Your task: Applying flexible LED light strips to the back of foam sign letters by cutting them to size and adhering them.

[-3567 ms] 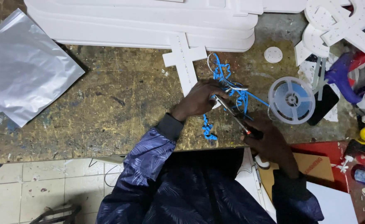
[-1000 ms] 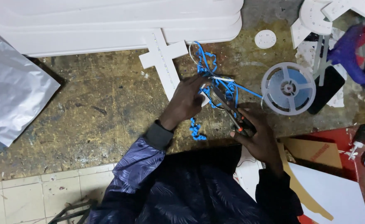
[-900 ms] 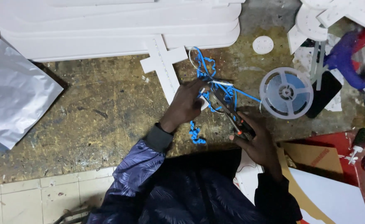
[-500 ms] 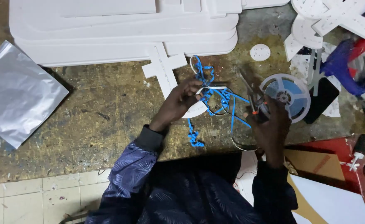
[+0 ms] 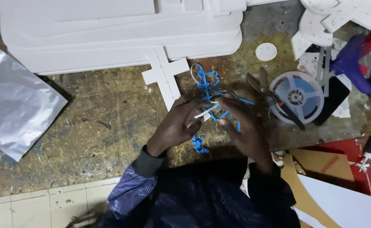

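Blue tangled strip (image 5: 213,90) lay mid-surface, its pale end pinched between the left hand (image 5: 181,122) and right hand (image 5: 242,126), and a tug could have snagged the nearby pliers (image 5: 274,98).

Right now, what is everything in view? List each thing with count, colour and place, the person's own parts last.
foam boards: a stack, count unclear, white, top of the bench
cross cut-out: one, white, just below the boards
blue wire: one tangle, blue, centre, between the hands
white strip: one short piece, white, at the fingertips
pliers: one, dark, lying against the reel
reel: one, white and clear, right of centre
round disc: one, white, above the reel
foil bag: one, silver, left edge
glue gun: one, purple, far right
cardboard: one piece, brown, lower right
left hand: fingers pinch the strip
right hand: fingers on the strip and wire
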